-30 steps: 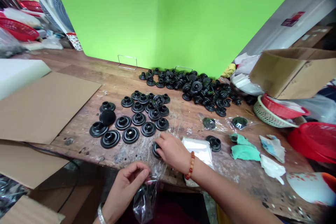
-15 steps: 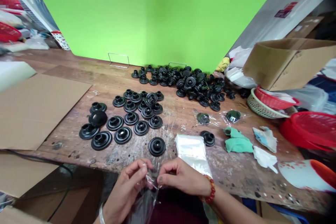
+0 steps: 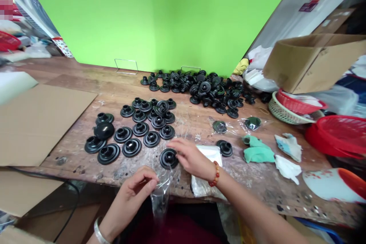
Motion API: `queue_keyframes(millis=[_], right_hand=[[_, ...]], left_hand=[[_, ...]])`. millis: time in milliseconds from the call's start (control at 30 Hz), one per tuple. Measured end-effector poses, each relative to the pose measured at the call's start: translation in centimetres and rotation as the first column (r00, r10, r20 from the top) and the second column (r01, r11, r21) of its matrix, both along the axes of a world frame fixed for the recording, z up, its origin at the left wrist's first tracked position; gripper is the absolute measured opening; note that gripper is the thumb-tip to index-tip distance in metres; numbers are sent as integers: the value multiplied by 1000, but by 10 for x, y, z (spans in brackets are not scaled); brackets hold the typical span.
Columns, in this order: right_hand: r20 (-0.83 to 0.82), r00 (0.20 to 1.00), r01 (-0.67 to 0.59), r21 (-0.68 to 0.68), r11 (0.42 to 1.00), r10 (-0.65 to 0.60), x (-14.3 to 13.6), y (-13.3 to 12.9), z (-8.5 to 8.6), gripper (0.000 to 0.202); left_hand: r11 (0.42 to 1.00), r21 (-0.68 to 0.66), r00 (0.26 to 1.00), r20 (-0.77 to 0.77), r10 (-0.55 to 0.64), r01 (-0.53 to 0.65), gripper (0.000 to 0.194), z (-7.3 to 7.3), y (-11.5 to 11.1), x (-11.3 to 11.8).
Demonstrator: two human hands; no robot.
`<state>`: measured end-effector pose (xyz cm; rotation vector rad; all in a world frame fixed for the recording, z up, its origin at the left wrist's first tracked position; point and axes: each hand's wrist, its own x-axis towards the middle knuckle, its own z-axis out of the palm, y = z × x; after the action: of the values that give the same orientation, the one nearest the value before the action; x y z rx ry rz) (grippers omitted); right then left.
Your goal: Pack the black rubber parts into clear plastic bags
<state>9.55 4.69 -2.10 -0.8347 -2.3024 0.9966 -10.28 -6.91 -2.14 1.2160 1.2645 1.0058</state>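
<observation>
My left hand [image 3: 137, 188] pinches the edge of a clear plastic bag [image 3: 160, 198], which hangs over the front edge of the table. Just beyond the bag, my right hand [image 3: 190, 156] has its fingers at a round black part with a raised hub [image 3: 168, 158]; its fingertips touch or nearly touch the rim, and whether they grip it I cannot tell. Partly under my right wrist lies a stack of clear plastic bags [image 3: 207, 188]. Several similar black parts [image 3: 131, 146] are spread to the left, hubs mostly up.
A heap of black parts [image 3: 204, 87] lies before a green panel [image 3: 171, 19]. Two bagged parts [image 3: 252, 123] and a green cloth [image 3: 259, 150] sit to the right, near red baskets [image 3: 340, 137] and a cardboard box [image 3: 309, 65]. Flat cardboard [image 3: 42, 122] covers the left side.
My right hand has let go of the bag and moved forward to the nearest black part. My left hand keeps the bag, shifted slightly left. The view has shifted a little.
</observation>
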Motion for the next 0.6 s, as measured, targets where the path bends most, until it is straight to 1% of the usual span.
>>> queue_keyframes(millis=[33, 67, 100, 133, 167, 200, 233, 267, 300, 333, 367, 400, 433, 467, 533, 600], right_hand=[[71, 993, -101, 65, 993, 97, -3, 2, -4, 44], [135, 974, -193, 88, 977, 180, -6, 4, -7, 42], [179, 959, -240, 91, 967, 221, -8, 4, -8, 38], [192, 958, -231, 89, 969, 211, -9, 4, -8, 35], [169, 974, -169, 88, 982, 152, -10, 3, -6, 31], [113, 992, -59, 79, 995, 50, -10, 1, -2, 29], [35, 997, 74, 35, 997, -75, -10, 0, 4, 26], [-49, 980, 191, -61, 980, -194, -10, -2, 11, 24], [-118, 950, 262, -202, 944, -289, -11, -5, 17, 23], [-165, 921, 277, -360, 891, -353, -12, -7, 24, 23], [-195, 901, 247, -501, 829, -387, -13, -9, 29, 25], [-218, 891, 198, -604, 772, -399, -15, -12, 32, 27], [-237, 885, 156, -661, 734, -401, -16, -15, 33, 28], [-243, 884, 140, -678, 721, -400, -16, -17, 32, 27], [-211, 898, 164, -654, 738, -386, -16, -21, 27, 26], [-139, 925, 196, -622, 758, -353, -13, -24, 22, 26]], left_hand=[[999, 41, 996, -85, -29, 33, 12, 1, 0, -1], [995, 76, 988, -151, -45, 57, 12, 3, 0, -1], [991, 107, 978, -203, -52, 75, 12, 4, -1, -1], [987, 132, 967, -248, -53, 88, 11, 6, -1, 0], [983, 157, 957, -287, -49, 97, 11, 7, -2, 1], [978, 181, 945, -323, -41, 104, 11, 9, -2, 3], [973, 200, 934, -356, -36, 114, 12, 10, -2, 5], [968, 215, 922, -385, -38, 130, 12, 12, -2, 7], [962, 227, 911, -411, -45, 150, 13, 14, -1, 10], [956, 239, 900, -432, -54, 172, 13, 15, 0, 12], [948, 254, 893, -446, -60, 190, 14, 15, 1, 15], [941, 272, 889, -455, -58, 201, 14, 16, 2, 17], [934, 296, 888, -458, -44, 199, 13, 15, 4, 19], [929, 319, 890, -454, -23, 187, 13, 14, 5, 20], [926, 355, 907, -420, 39, 125, 13, 11, 6, 20], [933, 358, 929, -357, 94, 44, 13, 7, 7, 19]])
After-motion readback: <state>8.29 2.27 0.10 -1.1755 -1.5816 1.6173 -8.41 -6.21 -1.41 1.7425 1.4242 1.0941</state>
